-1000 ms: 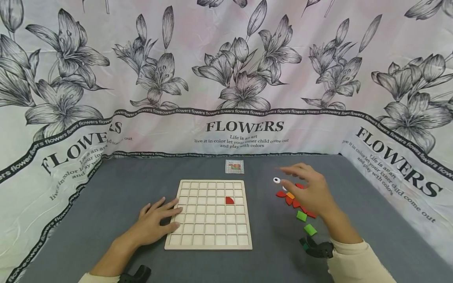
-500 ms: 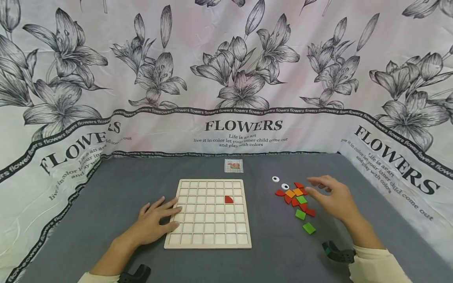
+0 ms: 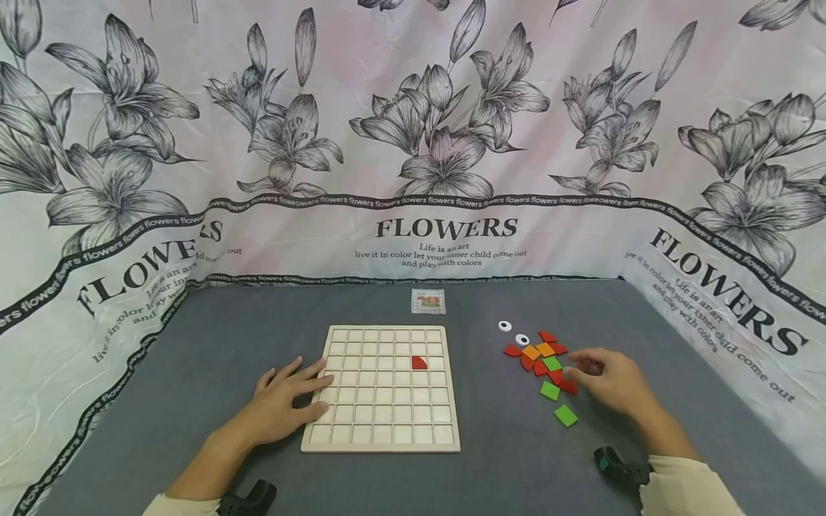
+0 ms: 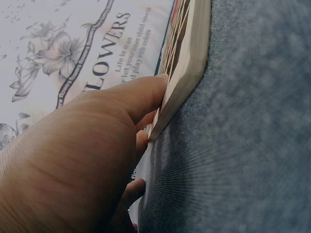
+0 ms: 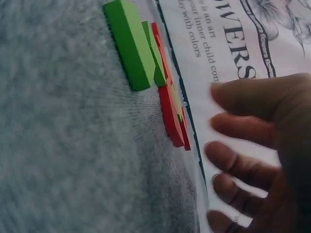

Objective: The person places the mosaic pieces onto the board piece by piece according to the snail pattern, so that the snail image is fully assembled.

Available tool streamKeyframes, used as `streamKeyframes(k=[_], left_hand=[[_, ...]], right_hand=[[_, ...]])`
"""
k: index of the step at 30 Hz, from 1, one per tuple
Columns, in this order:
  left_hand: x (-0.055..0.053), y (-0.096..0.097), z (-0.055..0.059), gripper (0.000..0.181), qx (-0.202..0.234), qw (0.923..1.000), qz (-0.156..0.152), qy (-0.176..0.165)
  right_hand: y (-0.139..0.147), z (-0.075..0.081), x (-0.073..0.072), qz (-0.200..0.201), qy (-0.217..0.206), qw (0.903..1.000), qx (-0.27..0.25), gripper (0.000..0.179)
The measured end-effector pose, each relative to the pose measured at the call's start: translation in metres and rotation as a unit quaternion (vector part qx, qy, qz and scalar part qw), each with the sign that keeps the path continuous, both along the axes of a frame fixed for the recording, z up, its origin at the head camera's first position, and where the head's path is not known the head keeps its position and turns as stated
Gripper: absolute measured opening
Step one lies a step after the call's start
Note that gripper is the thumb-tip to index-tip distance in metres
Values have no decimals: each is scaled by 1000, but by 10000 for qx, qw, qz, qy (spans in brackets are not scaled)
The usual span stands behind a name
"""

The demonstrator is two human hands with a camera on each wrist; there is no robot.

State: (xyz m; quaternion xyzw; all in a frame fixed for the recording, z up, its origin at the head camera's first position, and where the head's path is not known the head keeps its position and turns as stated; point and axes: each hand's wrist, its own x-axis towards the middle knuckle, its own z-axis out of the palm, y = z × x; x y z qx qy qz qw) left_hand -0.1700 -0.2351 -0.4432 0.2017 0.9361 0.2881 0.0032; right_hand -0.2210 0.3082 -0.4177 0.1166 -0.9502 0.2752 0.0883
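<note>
My left hand (image 3: 280,407) rests on the left edge of a pale wooden grid board (image 3: 387,441), fingers spread over its rim. The left wrist view shows the thumb on the board's side edge (image 4: 187,80). One red quarter-round piece (image 3: 419,362) lies in a cell at the board's upper right. My right hand (image 3: 609,380) hovers at the right side of a cluster of red pieces (image 3: 539,368), orange squares (image 3: 531,352) and green squares (image 3: 550,390). In the right wrist view its fingers (image 5: 238,162) are loosely bent, with a gap between them and the pieces.
Two white eye discs (image 3: 522,340) lie at the cluster's upper left. A small picture card (image 3: 429,302) is behind the board. A lone green square (image 3: 566,416) lies nearest the front. A flower-printed cloth (image 3: 445,247) walls the grey table (image 3: 258,315) at the back and sides.
My right hand has moved from over the cluster to its right side and come lower, uncovering the pieces. The left hand and the board have stayed in place.
</note>
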Motion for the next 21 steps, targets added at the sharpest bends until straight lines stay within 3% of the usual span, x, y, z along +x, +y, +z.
streamKeyframes(k=[6, 16, 21], left_hand=[[1, 1, 2, 54, 57, 10000, -25, -61], [0, -1, -1, 55, 11, 10000, 2, -77], [-1, 0, -1, 55, 4, 10000, -9, -47]], right_hand=[[5, -8, -4, 333, -471, 9982, 159, 21], [3, -10, -2, 504, 176, 9979, 355, 13], [2, -10, -2, 337, 91, 9988, 355, 9]])
